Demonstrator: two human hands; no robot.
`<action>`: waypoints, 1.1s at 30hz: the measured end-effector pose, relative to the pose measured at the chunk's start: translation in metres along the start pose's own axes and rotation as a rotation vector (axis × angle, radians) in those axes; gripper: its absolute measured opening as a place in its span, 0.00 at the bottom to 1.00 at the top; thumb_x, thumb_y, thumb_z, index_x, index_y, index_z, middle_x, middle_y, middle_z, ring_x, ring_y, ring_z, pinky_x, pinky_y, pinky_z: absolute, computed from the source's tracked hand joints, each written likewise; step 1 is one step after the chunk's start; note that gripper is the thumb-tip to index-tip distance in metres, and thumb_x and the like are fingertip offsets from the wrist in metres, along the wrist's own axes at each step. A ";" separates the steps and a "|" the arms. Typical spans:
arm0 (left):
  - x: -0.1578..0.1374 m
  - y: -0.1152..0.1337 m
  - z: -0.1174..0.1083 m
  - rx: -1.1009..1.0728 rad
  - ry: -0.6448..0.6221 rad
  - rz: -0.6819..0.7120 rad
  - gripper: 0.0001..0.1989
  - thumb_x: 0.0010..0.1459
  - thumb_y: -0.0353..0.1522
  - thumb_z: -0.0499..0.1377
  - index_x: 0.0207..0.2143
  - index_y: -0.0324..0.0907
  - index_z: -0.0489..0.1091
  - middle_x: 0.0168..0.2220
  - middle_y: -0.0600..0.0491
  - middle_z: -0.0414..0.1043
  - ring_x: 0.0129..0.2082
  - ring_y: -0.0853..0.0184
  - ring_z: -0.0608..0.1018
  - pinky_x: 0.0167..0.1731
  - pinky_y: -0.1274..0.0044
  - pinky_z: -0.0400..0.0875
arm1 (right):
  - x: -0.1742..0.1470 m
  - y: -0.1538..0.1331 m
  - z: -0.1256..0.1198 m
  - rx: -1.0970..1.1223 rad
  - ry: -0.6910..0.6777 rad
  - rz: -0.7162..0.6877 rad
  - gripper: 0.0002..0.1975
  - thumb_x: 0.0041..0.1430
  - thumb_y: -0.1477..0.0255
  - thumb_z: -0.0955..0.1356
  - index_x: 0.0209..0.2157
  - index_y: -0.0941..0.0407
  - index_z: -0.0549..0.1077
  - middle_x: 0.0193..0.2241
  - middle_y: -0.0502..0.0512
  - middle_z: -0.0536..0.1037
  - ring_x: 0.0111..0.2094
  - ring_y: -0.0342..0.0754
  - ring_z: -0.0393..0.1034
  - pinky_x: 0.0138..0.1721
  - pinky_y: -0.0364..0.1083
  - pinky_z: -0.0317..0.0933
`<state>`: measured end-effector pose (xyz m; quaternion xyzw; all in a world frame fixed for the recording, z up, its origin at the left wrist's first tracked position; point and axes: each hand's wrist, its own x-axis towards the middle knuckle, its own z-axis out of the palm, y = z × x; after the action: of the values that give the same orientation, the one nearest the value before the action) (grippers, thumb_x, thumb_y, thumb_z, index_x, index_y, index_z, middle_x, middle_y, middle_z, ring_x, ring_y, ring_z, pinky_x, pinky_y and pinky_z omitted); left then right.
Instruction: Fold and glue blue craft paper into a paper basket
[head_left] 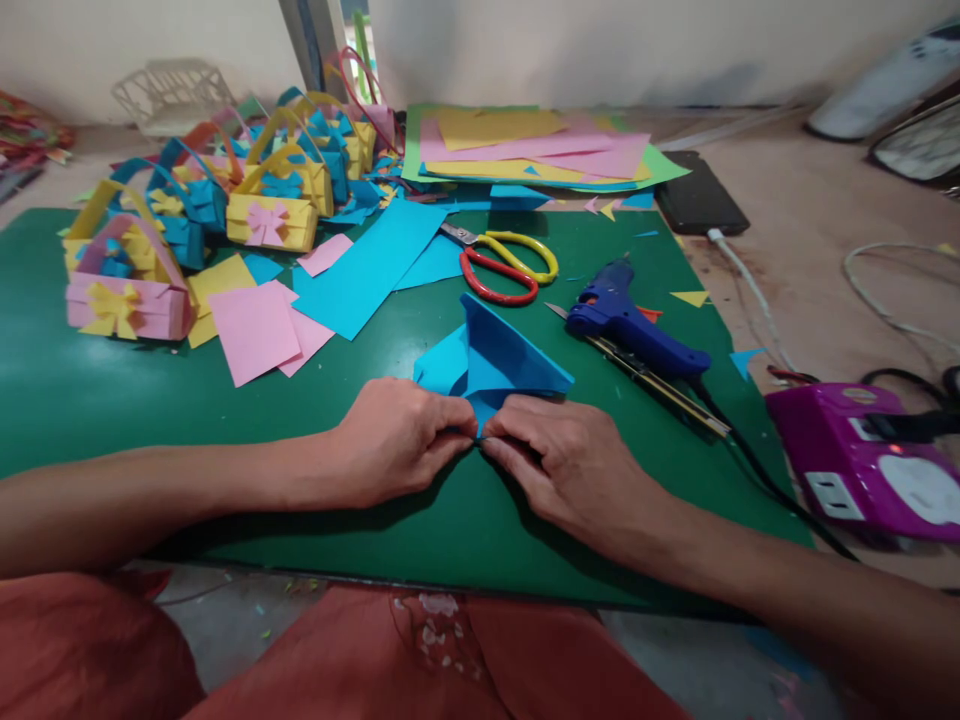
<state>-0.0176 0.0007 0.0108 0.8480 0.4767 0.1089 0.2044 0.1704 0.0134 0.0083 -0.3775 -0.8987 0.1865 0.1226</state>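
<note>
Beyond the hands (401,440), left: paper baskets (206,205), several, handled. Beyond, centre: scissors (486,240), red-and-yellow grips; paper stack (532,150), farther off. Beyond, right: glue gun (637,330), blue; cutter (660,389), alongside; phone (705,195), black, farthest. Right of the hands: power box (840,430), purple.

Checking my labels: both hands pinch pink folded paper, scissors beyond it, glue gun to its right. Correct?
The folded paper pinched by left hand and right hand is blue, not pink; the head view shows it. Scissors and glue gun: correct.
</note>
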 end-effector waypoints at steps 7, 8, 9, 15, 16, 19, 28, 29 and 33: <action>-0.001 0.000 0.003 0.037 0.030 0.019 0.10 0.56 0.33 0.51 0.27 0.43 0.70 0.19 0.56 0.70 0.19 0.71 0.68 0.20 0.80 0.50 | -0.001 0.001 0.001 -0.019 0.018 -0.031 0.11 0.59 0.72 0.62 0.24 0.57 0.69 0.22 0.50 0.70 0.24 0.41 0.62 0.27 0.42 0.50; -0.001 -0.001 0.003 0.040 0.030 0.018 0.10 0.56 0.33 0.51 0.27 0.43 0.70 0.19 0.56 0.71 0.19 0.71 0.69 0.20 0.80 0.50 | 0.000 0.001 0.001 -0.024 0.021 -0.037 0.10 0.59 0.72 0.62 0.24 0.57 0.69 0.22 0.50 0.70 0.24 0.41 0.62 0.27 0.42 0.50; -0.001 -0.001 0.003 0.041 0.029 0.015 0.09 0.56 0.33 0.51 0.27 0.43 0.70 0.20 0.56 0.71 0.19 0.71 0.69 0.20 0.80 0.50 | 0.000 0.001 0.001 -0.031 0.023 -0.041 0.10 0.59 0.72 0.62 0.25 0.57 0.69 0.22 0.50 0.70 0.24 0.42 0.62 0.27 0.42 0.50; -0.001 0.000 0.002 0.021 0.023 0.009 0.09 0.57 0.34 0.51 0.28 0.43 0.70 0.20 0.56 0.71 0.20 0.70 0.69 0.21 0.80 0.51 | 0.000 0.000 0.001 -0.091 0.033 -0.056 0.10 0.58 0.72 0.61 0.25 0.57 0.69 0.22 0.51 0.71 0.24 0.43 0.63 0.27 0.43 0.51; -0.001 0.000 0.002 0.017 0.024 0.011 0.10 0.57 0.34 0.51 0.28 0.43 0.70 0.20 0.56 0.71 0.20 0.70 0.69 0.21 0.80 0.51 | 0.000 0.000 0.001 -0.096 0.038 -0.061 0.10 0.58 0.72 0.61 0.25 0.57 0.69 0.22 0.51 0.71 0.24 0.43 0.63 0.27 0.43 0.51; 0.000 0.000 0.002 0.007 0.016 0.018 0.10 0.57 0.34 0.51 0.28 0.42 0.70 0.19 0.57 0.69 0.19 0.71 0.68 0.21 0.81 0.51 | 0.000 0.000 0.002 -0.099 0.042 -0.072 0.10 0.58 0.72 0.61 0.25 0.57 0.69 0.22 0.51 0.71 0.24 0.43 0.63 0.27 0.42 0.51; 0.000 0.001 0.002 0.010 0.026 0.017 0.10 0.56 0.34 0.51 0.27 0.41 0.70 0.19 0.56 0.69 0.19 0.72 0.68 0.20 0.81 0.51 | 0.000 0.001 0.001 -0.107 0.027 -0.074 0.11 0.59 0.72 0.60 0.25 0.57 0.69 0.22 0.51 0.71 0.24 0.42 0.63 0.27 0.43 0.50; 0.000 0.001 0.002 0.010 0.024 0.016 0.10 0.56 0.34 0.51 0.27 0.41 0.69 0.19 0.57 0.69 0.19 0.72 0.67 0.20 0.81 0.51 | 0.000 0.001 0.001 -0.110 0.023 -0.072 0.11 0.59 0.72 0.60 0.25 0.57 0.69 0.22 0.51 0.71 0.24 0.42 0.63 0.27 0.43 0.50; 0.000 0.001 0.003 0.015 0.024 0.018 0.10 0.56 0.34 0.51 0.27 0.41 0.70 0.17 0.57 0.66 0.18 0.72 0.66 0.20 0.81 0.52 | -0.001 0.001 0.001 -0.121 0.031 -0.076 0.11 0.59 0.72 0.60 0.25 0.57 0.69 0.22 0.51 0.71 0.24 0.43 0.63 0.27 0.43 0.49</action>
<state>-0.0159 -0.0004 0.0088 0.8523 0.4725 0.1174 0.1914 0.1711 0.0134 0.0066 -0.3528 -0.9199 0.1214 0.1205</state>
